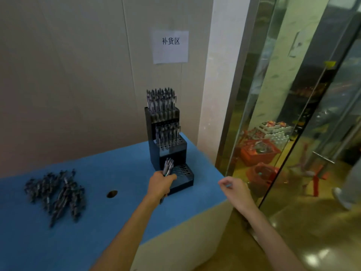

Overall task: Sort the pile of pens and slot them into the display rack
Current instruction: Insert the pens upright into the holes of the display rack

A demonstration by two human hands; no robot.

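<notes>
Work surface: blue table (101, 227) set against a beige wall, w/ a round hole (112, 194) in the top near centre.

Display rack (168, 141): black, stepped, 3 tiers, standing upright at the table's far right corner.
- Top tier (161, 112): packed w/ upright pens.
- Middle tier (171, 143): pens in the rear rows; front holes show open.
- Bottom tier (182, 173): holes visible, no pens seated in those that show.

Pen pile (56, 194): loose dark pens lying flat on the table's left side, well apart from the rack.

Left hand (161, 185): fingers curled round a bundle of pens (168, 166), gripped approx mid-length. Upper ends stick up above the fist, just in front of the bottom tier's left edge; lower ends show below the fist. Pen count in the bundle can't be read, image blurred.

Right hand (232, 187): held in the air off the table's right edge, apart from the rack and apart from the left hand. Fingertips drawn together round a small light-blue item (228, 185); too small and blurred to ID, so whether it's a real pinch can't be told.

Surroundings: white paper sign (170, 46) w/ 3 printed characters taped on the wall above the rack. Glass door (293, 114) to the right; red baskets (257, 153) on the floor behind the glass.
</notes>
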